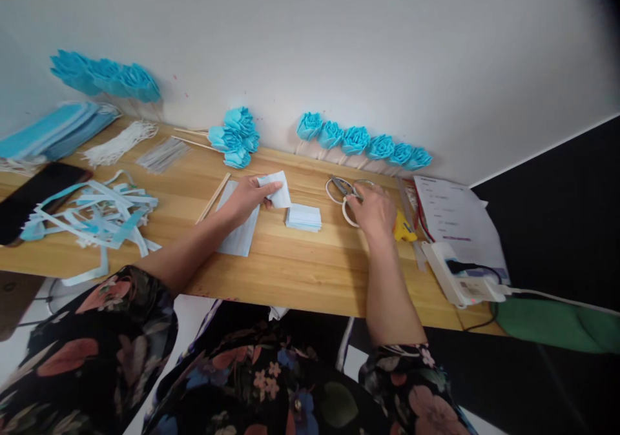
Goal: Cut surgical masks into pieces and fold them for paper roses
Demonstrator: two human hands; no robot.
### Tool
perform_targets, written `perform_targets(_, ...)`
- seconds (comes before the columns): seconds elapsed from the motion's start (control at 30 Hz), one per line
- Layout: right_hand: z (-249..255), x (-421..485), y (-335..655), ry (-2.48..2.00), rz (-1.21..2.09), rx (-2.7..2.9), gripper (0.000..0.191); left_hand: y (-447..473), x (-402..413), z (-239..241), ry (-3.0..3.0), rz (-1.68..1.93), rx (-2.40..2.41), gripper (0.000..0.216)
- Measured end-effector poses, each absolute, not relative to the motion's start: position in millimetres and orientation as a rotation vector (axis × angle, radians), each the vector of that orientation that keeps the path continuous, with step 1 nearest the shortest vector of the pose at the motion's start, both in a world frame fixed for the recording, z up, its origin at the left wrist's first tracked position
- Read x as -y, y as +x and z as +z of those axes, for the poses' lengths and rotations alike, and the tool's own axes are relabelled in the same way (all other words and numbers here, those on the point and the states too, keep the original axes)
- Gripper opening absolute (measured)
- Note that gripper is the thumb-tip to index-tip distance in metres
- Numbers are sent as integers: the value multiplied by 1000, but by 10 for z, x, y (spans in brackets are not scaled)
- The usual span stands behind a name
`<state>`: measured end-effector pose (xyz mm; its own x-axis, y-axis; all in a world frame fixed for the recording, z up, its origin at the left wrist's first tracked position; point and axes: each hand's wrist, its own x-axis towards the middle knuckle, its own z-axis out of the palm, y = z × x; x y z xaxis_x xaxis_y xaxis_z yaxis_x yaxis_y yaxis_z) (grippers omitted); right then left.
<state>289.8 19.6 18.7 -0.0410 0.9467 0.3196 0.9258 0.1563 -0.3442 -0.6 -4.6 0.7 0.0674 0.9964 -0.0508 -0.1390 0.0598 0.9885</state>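
Note:
Between the thumb and fingers of my left hand is a small pale blue fabric square, held above the table. Beneath that hand lies a larger pale blue fabric sheet, partly covered by my wrist. A small stack of cut fabric pieces rests just to the right. My right hand has its fingers on a pair of scissors with pale handles, close to the tabletop; part of the handles is hidden by the fingers. Beside my right hand, a yellow tool is partly covered.
Blue fabric flowers on sticks lean along the wall, with a bunch of them lying left of centre. Fabric strips, a phone, white cords and face masks lie left. A power strip and papers lie right.

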Motion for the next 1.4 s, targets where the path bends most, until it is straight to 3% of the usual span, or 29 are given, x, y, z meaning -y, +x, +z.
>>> perform_targets(0.2,307,-73,2262,-1197,1059,1807,57,30,62,23,1103,1182,-1094,40)
perform_targets(0.3,260,-31,1981,-1088,1345,1772,63,68,88,41,1122,1162,-1082,40)
perform_targets(0.6,42,10,1855,-1057,1275,1542,37,84,111,59,1121,1160,-1044,48)
perform_targets(1.1,-21,16,1943,-1089,1285,1426,40,70,127,88,1228,1070,-1090,43)
perform_targets(1.4,-4,-67,2056,-1158,992,1366,29,49,108,27,1115,1110,-984,54)
